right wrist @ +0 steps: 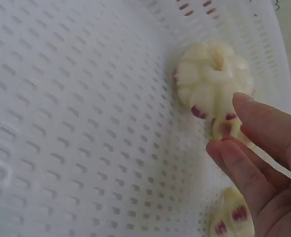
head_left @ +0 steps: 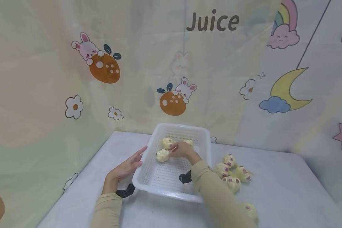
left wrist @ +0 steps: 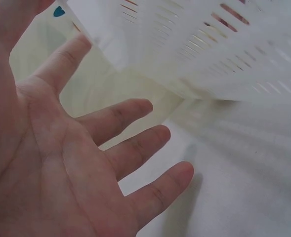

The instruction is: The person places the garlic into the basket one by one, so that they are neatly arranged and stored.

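Note:
A white perforated plastic basket [head_left: 159,186] stands on the table with three pale garlic bulbs with purple patches inside. My right hand [head_left: 180,150] reaches into it, beside the nearest garlic bulb [head_left: 162,155]. In the right wrist view the thumb tip overlaps the edge of that garlic bulb [right wrist: 212,76], and the fingers stay apart from the thumb, gripping nothing; contact is unclear. Another bulb [head_left: 167,142] lies just behind, and a third bulb [head_left: 188,143] is partly hidden by the hand. My left hand [head_left: 126,167] is at the basket's left side, its fingers spread [left wrist: 130,148].
Several more garlic bulbs [head_left: 231,183] lie clustered on the white table [head_left: 279,186] right of the basket. One bulb [head_left: 250,211] sits nearer, partly behind the right sleeve [head_left: 219,196]. A printed cloth backdrop [head_left: 136,63] rises behind the table.

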Available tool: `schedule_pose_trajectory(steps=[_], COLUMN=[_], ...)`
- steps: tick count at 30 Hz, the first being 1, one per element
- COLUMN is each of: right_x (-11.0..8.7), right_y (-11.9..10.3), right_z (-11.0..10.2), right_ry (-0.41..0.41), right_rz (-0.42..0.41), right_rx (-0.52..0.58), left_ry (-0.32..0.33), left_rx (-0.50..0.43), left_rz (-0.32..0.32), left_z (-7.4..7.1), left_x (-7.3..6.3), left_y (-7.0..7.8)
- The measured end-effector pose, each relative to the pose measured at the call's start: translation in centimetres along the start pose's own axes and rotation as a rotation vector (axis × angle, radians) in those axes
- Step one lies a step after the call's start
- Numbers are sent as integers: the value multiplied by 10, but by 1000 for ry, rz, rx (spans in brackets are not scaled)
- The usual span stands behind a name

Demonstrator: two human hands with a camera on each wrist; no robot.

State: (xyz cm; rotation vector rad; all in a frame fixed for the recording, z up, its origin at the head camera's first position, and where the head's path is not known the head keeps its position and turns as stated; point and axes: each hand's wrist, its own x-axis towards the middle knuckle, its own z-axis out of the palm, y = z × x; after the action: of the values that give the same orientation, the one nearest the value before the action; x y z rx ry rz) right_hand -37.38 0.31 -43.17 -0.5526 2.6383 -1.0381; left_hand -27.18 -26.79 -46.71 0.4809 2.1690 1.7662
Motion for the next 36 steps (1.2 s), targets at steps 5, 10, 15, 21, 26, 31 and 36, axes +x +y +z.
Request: schedule_pose_trajectory(steps=[5,10,15,21,26,31,36], right_x=[2,2,-2,3,10,12,14], right_y=[12,29,38,40,44,43,39], right_z=[-27,-52,-61,-56,-51,-50,-51], right_ry=[54,166,170,89,59,56,55], right_rz=[14,-48,-53,7,1,-13,-6], right_rx=[27,1,-91,-154,-199,-196,-208], left_ry=[-5,4,25,41,26,24,35], left_rx=[-16,-10,9,11,10,29,35], left_rz=[-14,-22,-43,-53,-44,-31,-34], left_z=[0,0,1,1,0,-1,-3], left_x=[3,3,3,4,4,3,3], left_y=[-3,-4,-3,-7,-8,-6,-4])
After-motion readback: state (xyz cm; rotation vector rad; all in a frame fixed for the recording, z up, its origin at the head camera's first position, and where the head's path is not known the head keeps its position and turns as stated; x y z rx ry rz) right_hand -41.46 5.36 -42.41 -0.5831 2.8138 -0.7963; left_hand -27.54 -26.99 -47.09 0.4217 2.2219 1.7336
